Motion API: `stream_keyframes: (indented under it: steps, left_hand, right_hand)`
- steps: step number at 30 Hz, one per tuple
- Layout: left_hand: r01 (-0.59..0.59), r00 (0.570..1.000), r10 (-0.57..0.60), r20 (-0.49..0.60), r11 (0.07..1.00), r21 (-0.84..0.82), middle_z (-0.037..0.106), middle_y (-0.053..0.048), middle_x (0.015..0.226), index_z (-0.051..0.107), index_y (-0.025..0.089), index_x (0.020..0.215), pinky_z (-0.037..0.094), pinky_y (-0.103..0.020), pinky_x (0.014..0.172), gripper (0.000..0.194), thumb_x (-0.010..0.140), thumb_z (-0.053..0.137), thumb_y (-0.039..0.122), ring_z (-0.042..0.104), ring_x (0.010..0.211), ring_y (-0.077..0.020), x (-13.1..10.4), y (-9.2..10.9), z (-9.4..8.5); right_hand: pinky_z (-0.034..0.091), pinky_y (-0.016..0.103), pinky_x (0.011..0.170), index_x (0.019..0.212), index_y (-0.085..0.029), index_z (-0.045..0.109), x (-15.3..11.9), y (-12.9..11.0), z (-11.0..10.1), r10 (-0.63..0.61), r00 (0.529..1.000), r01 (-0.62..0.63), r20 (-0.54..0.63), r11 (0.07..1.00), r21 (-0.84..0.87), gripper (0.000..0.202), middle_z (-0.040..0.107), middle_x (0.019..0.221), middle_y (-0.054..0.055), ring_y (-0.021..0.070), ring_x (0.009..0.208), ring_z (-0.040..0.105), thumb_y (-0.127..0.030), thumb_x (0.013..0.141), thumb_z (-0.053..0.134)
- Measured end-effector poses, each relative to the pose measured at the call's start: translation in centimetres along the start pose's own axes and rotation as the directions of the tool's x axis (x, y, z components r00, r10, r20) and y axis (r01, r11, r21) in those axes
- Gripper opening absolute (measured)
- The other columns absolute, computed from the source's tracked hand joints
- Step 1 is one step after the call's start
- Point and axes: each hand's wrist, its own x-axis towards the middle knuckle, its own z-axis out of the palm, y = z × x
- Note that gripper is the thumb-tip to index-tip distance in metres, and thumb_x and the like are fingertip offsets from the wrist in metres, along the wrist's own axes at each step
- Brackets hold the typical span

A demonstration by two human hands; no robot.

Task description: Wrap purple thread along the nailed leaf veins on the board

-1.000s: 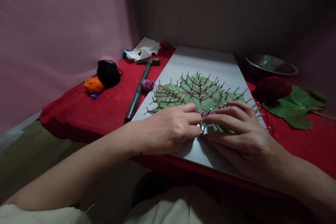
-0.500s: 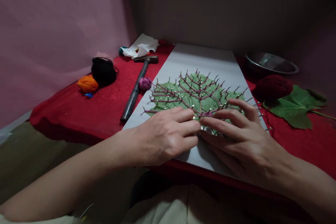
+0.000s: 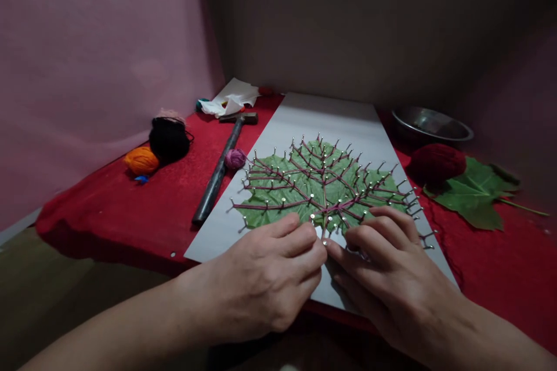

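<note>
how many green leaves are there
2: one leaf on the white board, amid nails and purple yarn; the other leaf on the red surface, beside the dark red yarn ball at right. More may be hidden underneath.

The steel bowl [image 3: 433, 124] is gleaming smoothly near the red cloth's [image 3: 517, 261] far right corner; woolly, matt yarn [image 3: 141, 160] is lying by its left edge.

Red-covered table [image 3: 108, 208] — white board [image 3: 324, 116] central; hammer [image 3: 215, 182], orange yarn [image 3: 141, 160] left; metal bowl [image 3: 435, 123], loose leaf [image 3: 474, 194] right.
</note>
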Motion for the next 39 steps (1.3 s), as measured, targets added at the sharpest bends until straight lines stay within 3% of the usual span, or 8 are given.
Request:
stream_keyframes:
  steps: [3,8,13,17,21,25,33,39]
  left_hand:
    - [0.018,1.0,-0.019,-0.004,1.0,-0.02,0.061,-0.01,0.102,0.065,0.012,0.092,0.043,-0.043,0.097,0.025,0.092,0.041,0.014,0.053,0.096,-0.0237,-0.1,0.0,0.0]
    - [0.037,0.999,-0.036,0.019,0.996,-0.085,0.06,-0.008,0.095,0.065,0.013,0.088,0.047,-0.041,0.095,0.023,0.092,0.042,0.013,0.054,0.089,-0.0216,0.2,-0.3,-0.3]
    - [0.018,0.998,-0.011,0.056,0.992,-0.121,0.058,-0.007,0.09,0.065,0.013,0.089,0.047,-0.041,0.1,0.02,0.091,0.045,0.015,0.054,0.088,-0.0206,0.2,-0.6,-0.4]
    - [0.038,0.998,-0.031,0.056,0.99,-0.134,0.058,-0.006,0.091,0.065,0.013,0.091,0.045,-0.042,0.101,0.018,0.09,0.047,0.015,0.053,0.087,-0.0209,0.1,-0.4,-0.3]
    - [0.068,0.995,-0.059,0.079,0.99,-0.124,0.059,-0.006,0.093,0.063,0.014,0.084,0.044,-0.042,0.101,0.017,0.091,0.047,0.016,0.053,0.088,-0.021,0.1,-0.3,-0.6]
    - [0.065,0.994,-0.051,0.093,0.986,-0.151,0.059,-0.006,0.09,0.062,0.015,0.082,0.046,-0.041,0.097,0.02,0.092,0.045,0.015,0.052,0.085,-0.0202,0.1,-0.4,-0.8]
    - [0.084,0.994,-0.071,0.088,0.984,-0.157,0.061,-0.007,0.096,0.064,0.016,0.085,0.043,-0.043,0.103,0.016,0.09,0.049,0.017,0.053,0.089,-0.022,-0.3,-0.3,-0.2]
    - [0.091,0.996,-0.087,0.028,0.981,-0.169,0.063,-0.007,0.09,0.067,0.014,0.084,0.048,-0.039,0.097,0.025,0.092,0.044,0.015,0.055,0.085,-0.0211,0.0,-0.4,-0.7]
  right_hand:
    - [0.029,0.05,0.1,0.102,-0.018,0.065,0.1,0.3,0.1,-0.049,0.999,0.049,0.004,0.999,-0.011,0.017,0.058,0.08,0.002,0.018,0.08,0.045,-0.019,0.09,0.053]
    - [0.022,0.05,0.11,0.079,-0.022,0.063,0.0,0.7,0.3,-0.084,0.995,0.086,0.063,0.996,-0.033,0.016,0.057,0.079,-0.001,0.0165,0.077,0.046,-0.011,0.085,0.053]
    - [0.026,0.052,0.106,0.109,-0.014,0.064,-0.2,0.7,0.2,-0.078,0.996,0.077,0.03,0.996,0.045,0.025,0.059,0.08,0.002,0.0167,0.079,0.05,-0.016,0.09,0.049]
    - [0.033,0.05,0.101,0.105,-0.01,0.066,-0.1,0.6,-0.7,-0.076,0.995,0.08,-0.066,0.995,0.054,0.024,0.06,0.078,0.003,0.0156,0.08,0.053,-0.009,0.088,0.05]
    - [0.041,0.043,0.093,0.102,-0.012,0.064,-0.2,0.7,-2.3,0.013,0.982,-0.011,-0.186,1.0,0.012,0.022,0.06,0.08,0.003,0.0148,0.079,0.054,-0.005,0.082,0.058]
    - [0.045,0.043,0.085,0.109,-0.017,0.061,-0.5,0.8,-3.6,0.168,0.951,-0.157,-0.258,0.986,0.063,0.034,0.06,0.086,0.005,0.0189,0.082,0.058,0.0,0.08,0.056]
    - [0.047,0.036,0.081,0.116,-0.014,0.059,-0.9,1.0,-3.7,0.208,0.955,-0.2,-0.21,0.978,0.062,0.036,0.061,0.089,0.007,0.0203,0.093,0.061,0.0,0.083,0.053]
    - [0.049,0.034,0.082,0.115,-0.014,0.058,-1.5,1.4,-3.6,0.229,0.957,-0.231,-0.18,0.973,0.011,0.036,0.061,0.103,0.009,0.019,0.094,0.06,0.001,0.083,0.053]
